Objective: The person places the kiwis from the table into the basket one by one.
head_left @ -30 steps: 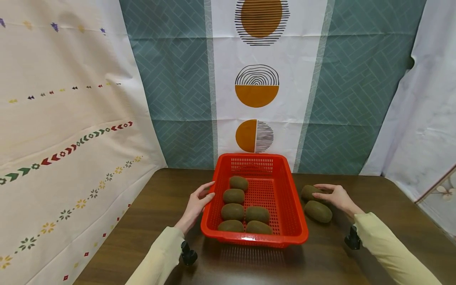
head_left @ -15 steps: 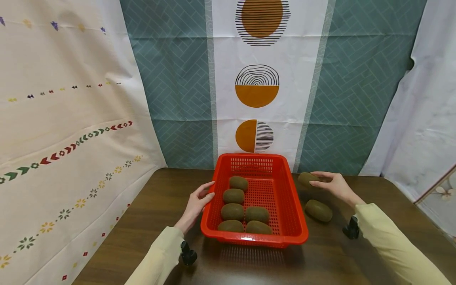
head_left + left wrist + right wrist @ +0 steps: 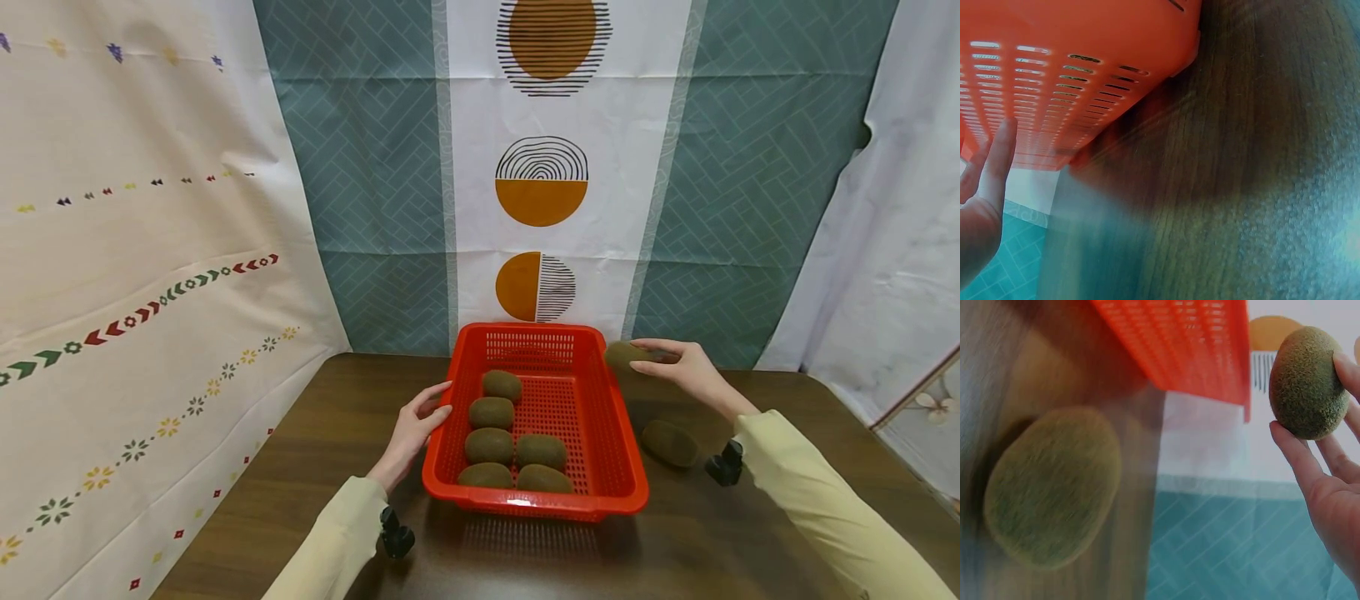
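Note:
My right hand (image 3: 688, 372) holds a brown kiwi (image 3: 624, 357) between thumb and fingers, raised at the right rim of the red plastic basket (image 3: 633, 479). In the right wrist view the fuzzy kiwi (image 3: 1307, 384) is pinched at the fingertips. Another kiwi (image 3: 670, 443) lies on the table below that hand. My left hand (image 3: 412, 427) touches the basket's left side; in the left wrist view an extended finger (image 3: 1001, 153) lies along the slotted wall. Inside the basket, several kiwis (image 3: 492, 413) form a column at the left, with two more (image 3: 542, 452) beside it at the front.
The dark wooden table (image 3: 300, 500) carries the basket, and its back edge meets a teal and white patterned curtain (image 3: 390, 292). A cream embroidered cloth (image 3: 150, 375) hangs at the left, a pale cloth (image 3: 885, 275) at the right.
My right hand has lifted the farther kiwi off the table and moved it up and left to the basket's rim. My left hand and the basket have stayed put.

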A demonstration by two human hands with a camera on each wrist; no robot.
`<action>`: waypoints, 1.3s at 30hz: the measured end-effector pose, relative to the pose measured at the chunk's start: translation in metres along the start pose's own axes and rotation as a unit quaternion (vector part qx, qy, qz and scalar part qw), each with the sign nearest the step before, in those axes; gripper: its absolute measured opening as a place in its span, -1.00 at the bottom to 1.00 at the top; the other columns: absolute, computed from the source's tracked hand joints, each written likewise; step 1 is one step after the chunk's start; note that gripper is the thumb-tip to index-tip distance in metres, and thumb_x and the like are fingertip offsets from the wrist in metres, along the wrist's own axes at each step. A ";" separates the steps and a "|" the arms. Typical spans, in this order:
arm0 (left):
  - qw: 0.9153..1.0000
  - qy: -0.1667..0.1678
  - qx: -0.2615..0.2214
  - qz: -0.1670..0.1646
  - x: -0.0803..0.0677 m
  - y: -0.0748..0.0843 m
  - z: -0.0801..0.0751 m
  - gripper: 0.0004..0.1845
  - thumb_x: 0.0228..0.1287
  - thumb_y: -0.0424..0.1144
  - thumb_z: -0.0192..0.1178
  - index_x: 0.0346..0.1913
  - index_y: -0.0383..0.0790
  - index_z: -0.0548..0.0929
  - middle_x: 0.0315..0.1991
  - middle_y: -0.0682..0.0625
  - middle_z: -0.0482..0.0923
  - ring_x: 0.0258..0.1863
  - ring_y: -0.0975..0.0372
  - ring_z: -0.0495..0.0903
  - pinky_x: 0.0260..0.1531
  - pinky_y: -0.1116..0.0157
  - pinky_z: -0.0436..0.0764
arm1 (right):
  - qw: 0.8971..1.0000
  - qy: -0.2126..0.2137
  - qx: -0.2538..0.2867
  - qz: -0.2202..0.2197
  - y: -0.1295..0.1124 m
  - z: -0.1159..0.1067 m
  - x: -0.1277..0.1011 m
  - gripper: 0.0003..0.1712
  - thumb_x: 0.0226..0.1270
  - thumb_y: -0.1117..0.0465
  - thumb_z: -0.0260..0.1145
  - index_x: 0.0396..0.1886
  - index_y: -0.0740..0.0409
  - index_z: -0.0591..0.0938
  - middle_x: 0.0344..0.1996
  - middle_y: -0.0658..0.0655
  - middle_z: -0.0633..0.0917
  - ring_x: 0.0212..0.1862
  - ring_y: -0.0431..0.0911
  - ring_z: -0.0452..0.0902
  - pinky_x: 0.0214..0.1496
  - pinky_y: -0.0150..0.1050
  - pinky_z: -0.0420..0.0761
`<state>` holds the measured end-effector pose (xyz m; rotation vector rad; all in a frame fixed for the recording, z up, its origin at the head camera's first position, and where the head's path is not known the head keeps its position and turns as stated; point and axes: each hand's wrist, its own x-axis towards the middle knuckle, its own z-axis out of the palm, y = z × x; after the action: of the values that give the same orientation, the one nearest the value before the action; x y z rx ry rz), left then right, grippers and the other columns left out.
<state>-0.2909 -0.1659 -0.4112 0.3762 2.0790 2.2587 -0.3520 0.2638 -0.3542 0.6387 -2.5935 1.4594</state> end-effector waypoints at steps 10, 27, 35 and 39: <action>1.000 -0.002 0.000 -0.001 0.000 0.000 0.000 -0.48 0.26 -0.32 0.11 0.28 -0.26 0.30 0.05 -0.41 0.36 -0.11 -0.25 0.46 -0.31 0.09 0.57 | 0.999 -0.033 0.018 -0.001 -0.032 0.013 0.016 -0.44 0.15 0.03 0.32 0.15 0.09 0.50 0.07 0.17 0.49 -0.06 0.02 0.51 -0.07 -0.12 0.49; 1.000 -0.005 -0.001 -0.002 -0.001 0.001 0.000 -0.48 0.27 -0.33 0.10 0.28 -0.29 0.28 0.08 -0.42 0.34 -0.07 -0.25 0.43 -0.26 0.06 0.55 | 0.988 -0.132 0.075 0.008 -0.062 0.061 0.051 -0.46 0.09 0.12 0.38 0.11 0.14 0.53 0.11 0.18 0.44 0.03 0.03 0.41 -0.04 -0.08 0.48; 1.000 -0.008 -0.002 -0.003 -0.001 0.004 0.001 -0.48 0.28 -0.32 0.09 0.29 -0.29 0.28 0.10 -0.41 0.32 -0.05 -0.24 0.42 -0.25 0.08 0.55 | 0.979 -0.178 0.100 0.028 -0.068 0.083 0.062 -0.50 0.05 0.23 0.40 0.04 0.22 0.57 0.03 0.17 0.52 -0.03 0.02 0.48 -0.12 -0.14 0.54; 1.000 -0.008 0.000 -0.006 -0.002 0.004 0.001 -0.48 0.28 -0.32 0.10 0.29 -0.28 0.28 0.09 -0.41 0.32 -0.05 -0.23 0.43 -0.25 0.09 0.55 | 0.974 -0.207 0.086 0.019 -0.065 0.093 0.065 -0.53 0.05 0.25 0.40 0.02 0.24 0.58 0.00 0.18 0.55 -0.03 0.03 0.47 -0.14 -0.15 0.55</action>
<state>-0.2884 -0.1659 -0.4069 0.3785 2.0689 2.2416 -0.3736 0.1368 -0.3340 1.0175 -2.8048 1.7409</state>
